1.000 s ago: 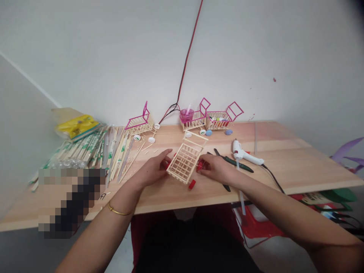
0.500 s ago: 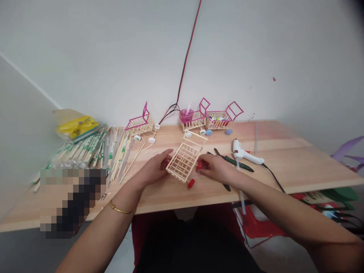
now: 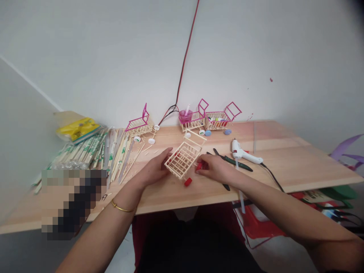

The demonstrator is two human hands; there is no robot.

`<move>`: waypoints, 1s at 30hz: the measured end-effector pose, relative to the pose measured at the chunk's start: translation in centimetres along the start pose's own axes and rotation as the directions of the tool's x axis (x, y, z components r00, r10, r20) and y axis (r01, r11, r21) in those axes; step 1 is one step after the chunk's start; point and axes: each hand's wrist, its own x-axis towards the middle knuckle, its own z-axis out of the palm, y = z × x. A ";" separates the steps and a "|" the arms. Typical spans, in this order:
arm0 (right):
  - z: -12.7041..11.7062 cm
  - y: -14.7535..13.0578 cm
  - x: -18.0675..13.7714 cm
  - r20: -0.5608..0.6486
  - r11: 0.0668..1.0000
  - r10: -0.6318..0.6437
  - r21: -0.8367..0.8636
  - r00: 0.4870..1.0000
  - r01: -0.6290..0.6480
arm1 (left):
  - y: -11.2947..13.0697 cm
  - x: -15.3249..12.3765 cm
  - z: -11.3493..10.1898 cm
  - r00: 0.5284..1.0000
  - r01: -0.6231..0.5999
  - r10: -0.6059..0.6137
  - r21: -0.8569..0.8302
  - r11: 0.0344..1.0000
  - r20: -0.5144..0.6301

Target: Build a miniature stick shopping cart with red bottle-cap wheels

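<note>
A small unpainted shopping cart (image 3: 182, 161) made of thin wooden sticks is held tilted over the table, its basket toward me and its handle frame leaning to the far right. My left hand (image 3: 159, 165) grips the cart's left side, its fingertips partly hidden behind the frame. At the cart's right side, my right hand (image 3: 212, 167) pinches a red bottle cap (image 3: 199, 166), which serves as a wheel. Another red bottle cap (image 3: 188, 182) sticks out on its axle at the near end. More red shows through the slats near my left fingers.
Painted-rim stick carts (image 3: 140, 125) stand along the wall; one holds a purple cup (image 3: 185, 116). Bundled chopsticks (image 3: 81, 149) and loose sticks lie left. Dark-handled pliers (image 3: 231, 162) and a white glue gun (image 3: 246, 153) with its cord lie right of my hand.
The cart has shifted slightly left and tipped a little, so more red shows through its slats. Both hands keep their grip.
</note>
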 end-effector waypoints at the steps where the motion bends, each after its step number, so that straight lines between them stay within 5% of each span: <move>1: 0.0 0.0 0.0 0.004 1.000 0.006 0.007 1.000 -0.006 | -0.1 0.0 0.0 1.000 0.010 -0.010 -0.006 1.000 -0.008; 12: 0.0 -0.2 -0.3 0.002 1.000 -0.008 0.022 1.000 0.008 | 0.6 -0.9 -0.7 0.973 0.226 -0.211 0.197 0.954 -0.094; 22: 0.2 -0.6 -0.6 0.050 0.998 0.017 0.066 0.999 -0.020 | 0.3 0.2 0.0 0.965 0.185 -0.119 0.284 0.941 -0.234; 30: 0.9 -1.2 -0.6 0.096 0.983 0.105 0.140 0.990 -0.118 | -1.6 0.7 0.1 0.928 0.197 -0.215 -0.086 0.976 -0.303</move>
